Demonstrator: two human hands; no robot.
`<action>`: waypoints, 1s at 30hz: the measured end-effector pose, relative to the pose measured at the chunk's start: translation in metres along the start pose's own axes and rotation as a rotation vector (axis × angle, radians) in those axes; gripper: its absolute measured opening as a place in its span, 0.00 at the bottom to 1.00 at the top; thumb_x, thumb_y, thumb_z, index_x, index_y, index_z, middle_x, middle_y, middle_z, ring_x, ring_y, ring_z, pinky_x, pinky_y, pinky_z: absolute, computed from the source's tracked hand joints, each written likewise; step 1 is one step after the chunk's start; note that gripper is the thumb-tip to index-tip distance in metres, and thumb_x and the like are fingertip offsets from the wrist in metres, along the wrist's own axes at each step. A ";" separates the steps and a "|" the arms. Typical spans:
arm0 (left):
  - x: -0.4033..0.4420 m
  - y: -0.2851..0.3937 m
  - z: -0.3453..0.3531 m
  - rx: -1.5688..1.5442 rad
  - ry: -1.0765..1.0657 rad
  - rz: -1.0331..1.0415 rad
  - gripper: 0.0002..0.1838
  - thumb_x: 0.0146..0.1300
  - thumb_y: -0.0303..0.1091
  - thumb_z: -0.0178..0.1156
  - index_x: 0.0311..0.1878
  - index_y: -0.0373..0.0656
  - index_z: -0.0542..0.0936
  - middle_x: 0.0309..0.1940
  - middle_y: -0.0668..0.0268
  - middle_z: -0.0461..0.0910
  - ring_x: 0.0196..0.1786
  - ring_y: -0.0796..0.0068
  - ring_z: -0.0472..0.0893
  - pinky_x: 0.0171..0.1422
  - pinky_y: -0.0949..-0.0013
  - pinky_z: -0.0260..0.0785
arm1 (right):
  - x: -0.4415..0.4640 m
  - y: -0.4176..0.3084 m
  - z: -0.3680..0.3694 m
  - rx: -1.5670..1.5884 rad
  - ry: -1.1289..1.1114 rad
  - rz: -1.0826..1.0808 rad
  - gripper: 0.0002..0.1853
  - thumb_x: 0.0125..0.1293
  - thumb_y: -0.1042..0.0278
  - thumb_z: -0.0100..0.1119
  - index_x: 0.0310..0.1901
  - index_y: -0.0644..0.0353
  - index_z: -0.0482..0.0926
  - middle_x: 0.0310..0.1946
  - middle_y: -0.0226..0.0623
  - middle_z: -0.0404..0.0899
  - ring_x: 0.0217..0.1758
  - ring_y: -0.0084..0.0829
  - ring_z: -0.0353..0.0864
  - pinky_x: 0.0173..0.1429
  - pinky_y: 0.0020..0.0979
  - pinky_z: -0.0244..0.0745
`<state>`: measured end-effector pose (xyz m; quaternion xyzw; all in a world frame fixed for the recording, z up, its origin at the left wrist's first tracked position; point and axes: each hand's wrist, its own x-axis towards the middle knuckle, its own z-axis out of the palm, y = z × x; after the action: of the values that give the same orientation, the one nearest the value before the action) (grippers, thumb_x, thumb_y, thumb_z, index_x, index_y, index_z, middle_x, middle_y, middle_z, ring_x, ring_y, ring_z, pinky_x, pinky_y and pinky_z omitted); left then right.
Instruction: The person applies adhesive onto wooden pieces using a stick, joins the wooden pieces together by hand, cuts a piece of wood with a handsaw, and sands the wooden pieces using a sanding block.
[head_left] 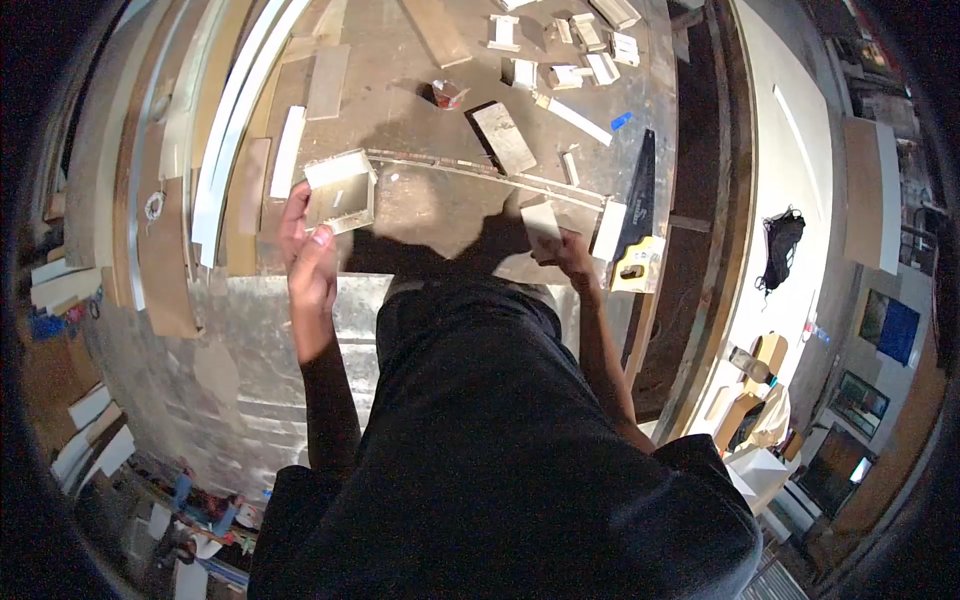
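My left hand (312, 255) grips a small open wooden box (341, 190) by its lower left side, above the front part of the workbench (430, 215). To the right, my right hand (570, 258) is closed on a pale rectangular block (541, 226). A long thin strip (480, 176) lies on the bench between and beyond the hands. Near my right hand are a white piece (609, 231) and a handsaw with a yellow handle (637, 262). The box and the block are apart.
A larger block (504, 138), a red cup (447, 95), a blue object (621, 121) and several small wooden assemblies (590, 33) lie farther back. Long boards (213, 160) cover the left side. A black tangled item (783, 245) rests on a white panel at right.
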<state>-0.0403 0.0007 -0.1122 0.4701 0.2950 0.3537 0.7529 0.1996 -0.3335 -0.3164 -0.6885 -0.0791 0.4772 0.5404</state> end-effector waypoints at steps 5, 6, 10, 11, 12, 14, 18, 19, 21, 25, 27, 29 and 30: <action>0.013 -0.002 -0.009 0.063 -0.180 -0.008 0.40 0.56 0.34 0.66 0.69 0.30 0.61 0.65 0.52 0.68 0.68 0.60 0.69 0.73 0.58 0.58 | 0.025 -0.007 0.026 -0.107 0.063 -0.013 0.14 0.66 0.66 0.64 0.49 0.64 0.81 0.35 0.37 0.85 0.34 0.27 0.85 0.35 0.28 0.81; 0.012 0.002 0.000 0.072 -0.238 -0.023 0.38 0.55 0.31 0.68 0.68 0.32 0.64 0.62 0.56 0.71 0.66 0.64 0.70 0.71 0.62 0.60 | 0.024 -0.018 0.030 -0.068 0.085 0.011 0.12 0.65 0.68 0.65 0.48 0.63 0.82 0.34 0.36 0.85 0.33 0.26 0.85 0.33 0.27 0.79; 0.016 0.002 0.019 0.002 -0.326 0.153 0.36 0.53 0.32 0.71 0.64 0.32 0.67 0.59 0.58 0.73 0.64 0.66 0.71 0.69 0.64 0.61 | 0.027 -0.039 0.037 -0.074 0.153 0.027 0.13 0.68 0.67 0.62 0.50 0.62 0.82 0.36 0.34 0.85 0.34 0.27 0.85 0.36 0.29 0.81; 0.016 0.010 0.017 0.107 -0.388 0.121 0.36 0.53 0.37 0.71 0.62 0.32 0.68 0.57 0.59 0.73 0.62 0.67 0.72 0.69 0.64 0.60 | 0.027 -0.041 0.040 -0.077 0.208 0.015 0.14 0.66 0.64 0.64 0.48 0.63 0.83 0.32 0.35 0.86 0.32 0.26 0.85 0.35 0.29 0.80; 0.015 0.011 0.021 0.108 -0.386 0.126 0.36 0.53 0.37 0.71 0.62 0.32 0.68 0.57 0.59 0.73 0.62 0.67 0.72 0.69 0.64 0.60 | 0.032 -0.029 0.034 -0.077 0.205 0.011 0.14 0.66 0.64 0.64 0.48 0.63 0.83 0.32 0.35 0.86 0.32 0.26 0.85 0.35 0.29 0.80; 0.014 0.012 0.027 -0.058 -0.396 0.089 0.37 0.53 0.41 0.70 0.62 0.33 0.68 0.57 0.59 0.72 0.62 0.67 0.71 0.70 0.63 0.58 | 0.045 0.005 0.012 -0.736 0.395 -0.114 0.19 0.62 0.56 0.68 0.45 0.65 0.83 0.26 0.37 0.84 0.30 0.27 0.85 0.36 0.31 0.80; 0.002 -0.004 0.025 -0.398 -0.274 -0.149 0.43 0.52 0.45 0.71 0.67 0.32 0.66 0.65 0.58 0.68 0.66 0.64 0.68 0.71 0.61 0.57 | 0.013 -0.005 -0.004 -0.743 0.893 -0.054 0.32 0.56 0.43 0.69 0.47 0.68 0.82 0.39 0.53 0.85 0.43 0.49 0.86 0.48 0.41 0.78; 0.003 -0.002 0.025 -0.423 -0.323 -0.177 0.45 0.52 0.47 0.71 0.69 0.33 0.65 0.67 0.56 0.68 0.68 0.63 0.67 0.72 0.60 0.56 | -0.002 -0.017 -0.013 -0.909 0.973 0.020 0.33 0.55 0.44 0.70 0.50 0.70 0.80 0.44 0.55 0.83 0.45 0.54 0.84 0.50 0.44 0.77; 0.006 0.005 0.031 -0.352 -0.365 -0.163 0.45 0.52 0.47 0.71 0.68 0.34 0.66 0.66 0.56 0.68 0.68 0.63 0.67 0.73 0.60 0.55 | -0.003 0.023 -0.048 -1.128 1.156 -0.148 0.30 0.54 0.46 0.70 0.49 0.64 0.79 0.46 0.54 0.80 0.51 0.54 0.79 0.52 0.49 0.75; 0.006 0.013 0.038 -0.230 -0.367 -0.109 0.43 0.51 0.45 0.72 0.67 0.35 0.67 0.65 0.56 0.70 0.69 0.63 0.66 0.74 0.60 0.53 | -0.010 0.022 -0.063 -1.145 0.948 -0.030 0.25 0.52 0.46 0.71 0.45 0.55 0.79 0.48 0.51 0.77 0.56 0.53 0.75 0.52 0.53 0.74; 0.005 0.006 0.037 -0.205 -0.343 -0.072 0.43 0.50 0.45 0.72 0.67 0.35 0.67 0.64 0.56 0.70 0.69 0.63 0.66 0.73 0.59 0.54 | -0.007 0.015 -0.055 -1.113 0.955 0.045 0.24 0.53 0.48 0.71 0.46 0.53 0.79 0.49 0.50 0.76 0.56 0.53 0.75 0.52 0.53 0.74; 0.003 -0.010 0.034 -0.258 -0.210 0.014 0.42 0.51 0.45 0.71 0.67 0.35 0.67 0.64 0.57 0.70 0.68 0.62 0.66 0.73 0.58 0.53 | -0.007 0.008 -0.042 -1.106 0.983 0.186 0.19 0.56 0.53 0.68 0.47 0.49 0.79 0.53 0.46 0.73 0.55 0.52 0.75 0.53 0.52 0.75; 0.004 -0.004 0.040 -0.257 -0.216 0.011 0.42 0.51 0.45 0.71 0.67 0.35 0.67 0.64 0.57 0.70 0.68 0.62 0.66 0.73 0.58 0.53 | -0.007 0.008 -0.038 -1.102 0.987 0.190 0.19 0.56 0.53 0.68 0.47 0.49 0.79 0.53 0.46 0.73 0.55 0.52 0.75 0.53 0.52 0.75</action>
<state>-0.0059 -0.0177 -0.1008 0.4067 0.1620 0.3400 0.8323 0.2211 -0.3667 -0.3207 -0.9977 0.0051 0.0485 0.0461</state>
